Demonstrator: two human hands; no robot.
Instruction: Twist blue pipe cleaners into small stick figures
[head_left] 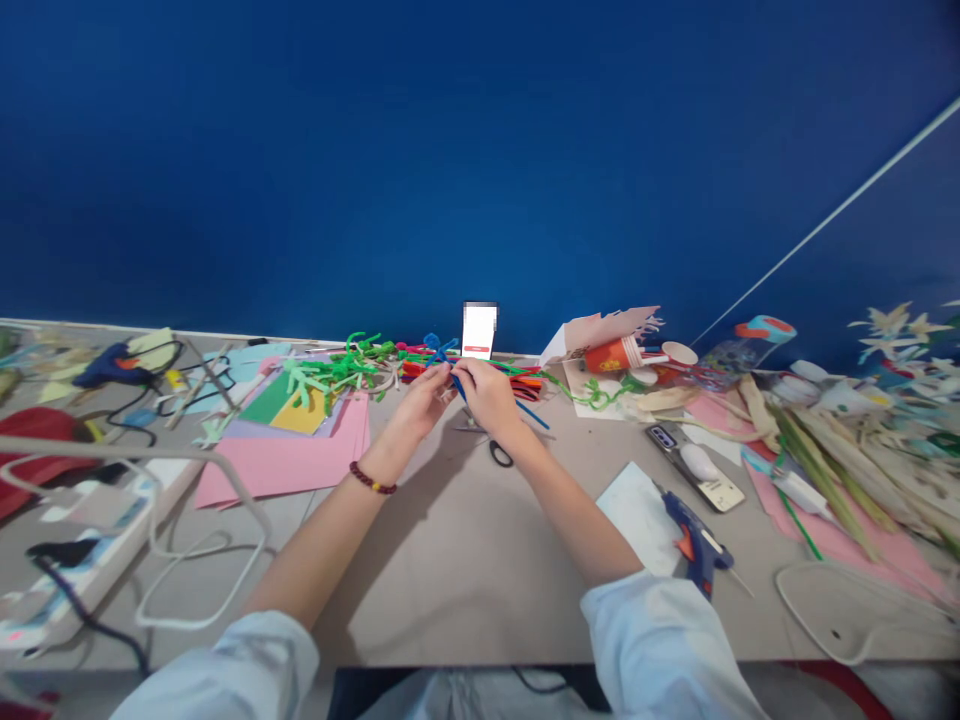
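At the far left of the table (442, 570) we see a red cloth-like thing (49, 445), and close to it, toward the front edge, a white power strip (97, 560) with cables. Behind them lies a dark blue glue gun (116, 365). Next, we find pink sheets (289, 460), with green and yellow sheets beside them, and light green fuzzy shapes (311, 382) lying on top.

In the middle, our left hand (420, 402), with a beaded bracelet (373, 480) at its wrist, pinches a blue fuzzy stem (440, 346), whose curled part rises above the fingers. Our right hand (486, 398) meets it from the other side, the fingers closed on the same stem. One straight blue length shows past the right hand; whether it is the same piece, we cannot tell. Behind our hands a lit phone (478, 332) stands near the blue wall, and below them we see a black scissor handle (501, 455).

To the right are red stems (531, 386), a red paper cup (611, 356), a second glue gun (694, 545) partly over white paper (637, 515), and finally pale dried leaves (840, 470).
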